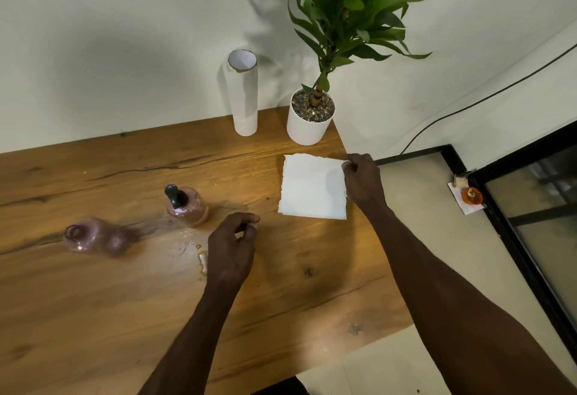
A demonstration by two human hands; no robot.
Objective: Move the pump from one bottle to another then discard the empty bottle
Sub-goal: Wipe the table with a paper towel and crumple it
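The bottle with the pump (186,205) stands upright on the tabletop (93,316), its black pump head (173,195) already fitted. The empty bottle (93,236) lies on its side well to the left, blurred, its open neck facing the camera and its long axis running roughly left to right. A wet spill (201,259) spreads between the upright bottle and the left hand (232,246), whose fingers are loosely curled and hold nothing. The right hand (363,181) pinches the right edge of a paper towel sheet (310,187) lying flat at the table's right end. The left hand is clearly nearer the empty bottle, which lies to its left; discarding likely falls to it, perhaps after the spill is wiped.
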